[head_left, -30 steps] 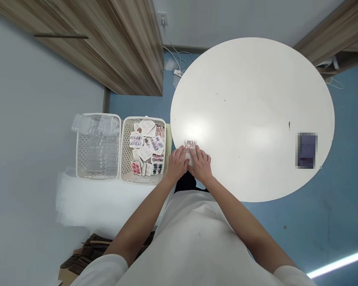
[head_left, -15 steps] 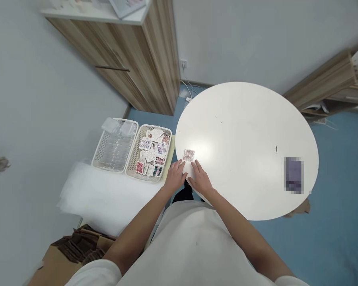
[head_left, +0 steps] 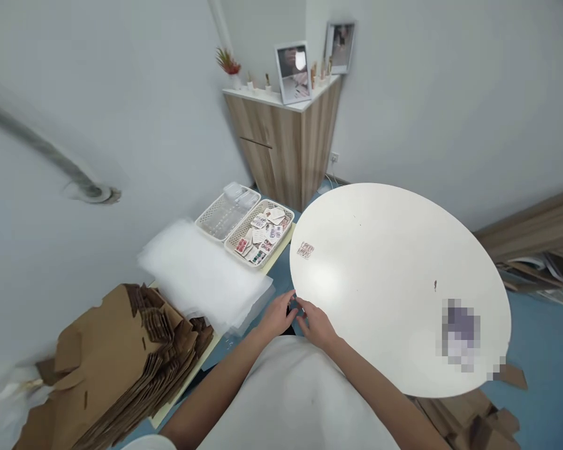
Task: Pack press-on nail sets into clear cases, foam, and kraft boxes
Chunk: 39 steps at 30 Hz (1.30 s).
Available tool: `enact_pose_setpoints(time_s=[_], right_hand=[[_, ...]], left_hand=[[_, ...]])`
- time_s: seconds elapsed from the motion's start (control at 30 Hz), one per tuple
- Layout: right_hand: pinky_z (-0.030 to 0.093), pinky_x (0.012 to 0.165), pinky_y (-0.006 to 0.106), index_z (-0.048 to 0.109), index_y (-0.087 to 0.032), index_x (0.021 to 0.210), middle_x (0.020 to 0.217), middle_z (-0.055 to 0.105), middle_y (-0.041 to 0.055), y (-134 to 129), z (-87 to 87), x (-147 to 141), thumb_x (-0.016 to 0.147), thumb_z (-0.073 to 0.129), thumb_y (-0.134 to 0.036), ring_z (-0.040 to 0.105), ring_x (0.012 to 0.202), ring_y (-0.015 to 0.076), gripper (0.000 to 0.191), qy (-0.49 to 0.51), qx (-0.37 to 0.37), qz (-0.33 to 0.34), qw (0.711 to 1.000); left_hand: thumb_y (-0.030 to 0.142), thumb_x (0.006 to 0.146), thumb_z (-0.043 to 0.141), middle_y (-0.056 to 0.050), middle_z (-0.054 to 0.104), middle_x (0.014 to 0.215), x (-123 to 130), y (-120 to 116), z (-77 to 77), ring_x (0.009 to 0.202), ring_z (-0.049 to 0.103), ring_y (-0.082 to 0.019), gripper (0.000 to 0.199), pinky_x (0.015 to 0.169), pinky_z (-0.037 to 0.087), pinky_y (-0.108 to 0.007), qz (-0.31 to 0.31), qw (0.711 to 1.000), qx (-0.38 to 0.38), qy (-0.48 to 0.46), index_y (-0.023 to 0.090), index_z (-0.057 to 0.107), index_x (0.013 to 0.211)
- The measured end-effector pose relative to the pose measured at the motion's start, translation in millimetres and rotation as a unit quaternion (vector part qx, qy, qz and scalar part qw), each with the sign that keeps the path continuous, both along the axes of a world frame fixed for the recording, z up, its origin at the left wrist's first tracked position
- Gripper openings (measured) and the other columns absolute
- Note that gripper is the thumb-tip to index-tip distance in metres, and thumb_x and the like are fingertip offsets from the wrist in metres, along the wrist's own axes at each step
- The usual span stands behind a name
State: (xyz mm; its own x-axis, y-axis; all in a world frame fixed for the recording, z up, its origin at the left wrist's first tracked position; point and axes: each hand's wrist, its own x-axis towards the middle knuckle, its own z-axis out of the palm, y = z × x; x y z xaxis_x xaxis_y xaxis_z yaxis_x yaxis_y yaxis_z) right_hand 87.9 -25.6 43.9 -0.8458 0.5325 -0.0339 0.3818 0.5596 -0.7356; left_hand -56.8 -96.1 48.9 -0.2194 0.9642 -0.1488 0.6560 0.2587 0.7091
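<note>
A small card of pinkish false nails (head_left: 305, 250), set out in rows, lies flat on the round white table (head_left: 394, 250) near its left edge. My left hand (head_left: 276, 315) hangs just off the table's near-left edge, fingers stretched and nothing visible in it. Beside it, my right hand (head_left: 317, 323) is at the rim with its fingers apart and holds nothing I can see. The fingertips of both hands come close together, below the card and clear of it.
Left of the table, a white basket (head_left: 228, 248) holds several nail cards; another basket (head_left: 209, 234) contains clear plastic cases. White foam sheets (head_left: 197, 269) and stacked flat cardboard boxes (head_left: 117, 350) lie nearer. A blurred-out purple item (head_left: 462, 325) is at the table's right. A wooden cabinet (head_left: 281, 147) stands behind.
Both hands have drawn back from the nail card toward my body, leaving it on the table. My view has tilted up and turned left, showing more cardboard and the cabinet top.
</note>
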Motion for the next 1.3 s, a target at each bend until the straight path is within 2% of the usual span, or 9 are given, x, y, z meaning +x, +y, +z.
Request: enact_pose_setpoints(time_s=[0.2, 0.37, 0.5, 0.67, 0.8, 0.9, 1.03, 1.2, 1.3], right_hand=[[0.047, 0.065, 0.03, 0.046, -0.023, 0.115, 0.098, 0.063, 0.0049, -6.1, 8.4, -9.1, 0.08, 0.042, -0.021, 0.06, 0.073, 0.0166, 0.035, 0.003, 0.019, 0.059, 0.998], [0.046, 0.063, 0.028, 0.057, -0.023, 0.098, 0.084, 0.065, 0.003, -9.0, 20.3, -32.4, 0.084, 0.035, -0.024, 0.06, 0.071, 0.016, 0.026, 0.031, 0.005, 0.079, 0.996], [0.047, 0.066, 0.03, 0.059, -0.021, 0.095, 0.085, 0.065, 0.0044, -12.0, 26.5, -63.8, 0.085, 0.035, -0.028, 0.06, 0.072, 0.017, 0.027, 0.051, 0.006, 0.068, 0.996], [0.047, 0.068, 0.029, 0.06, -0.02, 0.094, 0.085, 0.066, 0.0051, -5.7, 29.9, -107.0, 0.084, 0.037, -0.029, 0.061, 0.074, 0.0172, 0.027, 0.064, 0.05, 0.065, 0.995], [0.047, 0.07, 0.03, 0.061, -0.02, 0.093, 0.087, 0.066, 0.0052, 7.6, 38.3, -133.7, 0.083, 0.037, -0.033, 0.06, 0.078, 0.0183, 0.029, 0.084, 0.049, 0.007, 0.995], [0.047, 0.065, 0.03, 0.061, -0.02, 0.093, 0.084, 0.066, 0.0049, 19.5, 49.1, -150.7, 0.082, 0.037, -0.037, 0.06, 0.073, 0.0183, 0.031, 0.085, -0.01, -0.031, 0.996], [0.046, 0.065, 0.03, 0.061, -0.02, 0.092, 0.085, 0.066, 0.0061, 41.3, 57.2, -178.3, 0.079, 0.041, -0.041, 0.059, 0.072, 0.0185, 0.032, 0.089, -0.066, -0.048, 0.993], [0.046, 0.062, 0.03, 0.057, -0.018, 0.097, 0.08, 0.064, 0.0056, 79.3, 47.7, -227.3, 0.075, 0.047, -0.042, 0.058, 0.066, 0.0166, 0.033, 0.091, -0.143, -0.064, 0.983], [0.046, 0.062, 0.03, 0.056, -0.018, 0.099, 0.079, 0.063, 0.0045, 107.9, 42.3, -260.9, 0.073, 0.05, -0.04, 0.057, 0.065, 0.0157, 0.034, 0.064, -0.159, -0.043, 0.984]], left_hand=[[0.032, 0.076, 0.048, -0.009, 0.059, 0.105, -4.2, -26.9, 15.0, 0.083, 0.058, -0.017, 0.048, 0.079, 0.046, -0.036, 0.133, 0.986, -0.014, -0.099, 0.018, 0.041, 0.121], [0.035, 0.072, 0.052, -0.01, 0.06, 0.102, -24.2, -39.1, 21.1, 0.081, 0.059, -0.017, 0.046, 0.074, 0.047, -0.032, 0.186, 0.969, -0.013, -0.16, 0.016, 0.048, 0.114], [0.034, 0.07, 0.054, -0.009, 0.061, 0.098, -51.5, -53.3, 22.5, 0.077, 0.059, -0.015, 0.044, 0.073, 0.046, -0.03, 0.203, 0.965, 0.003, -0.163, 0.014, 0.051, 0.109], [0.037, 0.068, 0.057, -0.007, 0.062, 0.094, -99.3, -66.1, 26.9, 0.073, 0.058, -0.015, 0.042, 0.069, 0.046, -0.029, 0.22, 0.96, 0.016, -0.171, 0.016, 0.054, 0.104], [0.036, 0.07, 0.055, -0.01, 0.062, 0.092, -134.2, -67.8, 34.0, 0.075, 0.059, -0.015, 0.043, 0.069, 0.045, -0.029, 0.284, 0.926, 0.026, -0.247, 0.011, 0.052, 0.106], [0.038, 0.071, 0.055, -0.011, 0.06, 0.096, -153.0, -62.6, 42.7, 0.075, 0.059, -0.015, 0.045, 0.067, 0.044, -0.028, 0.305, 0.907, 0.009, -0.291, 0.012, 0.052, 0.107], [0.036, 0.069, 0.057, -0.011, 0.059, 0.099, -176.7, -43.1, 52.7, 0.078, 0.059, -0.016, 0.044, 0.072, 0.044, -0.029, 0.305, 0.901, 0.036, -0.305, 0.012, 0.053, 0.106], [0.035, 0.066, 0.061, -0.009, 0.061, 0.092, -225.6, -8.2, 58.3, 0.078, 0.058, -0.017, 0.042, 0.074, 0.043, -0.031, 0.318, 0.899, 0.055, -0.296, 0.013, 0.056, 0.102], [0.034, 0.064, 0.063, -0.008, 0.062, 0.089, -260.8, 16.4, 59.3, 0.078, 0.058, -0.017, 0.042, 0.076, 0.043, -0.032, 0.332, 0.899, 0.051, -0.282, 0.014, 0.057, 0.1]])
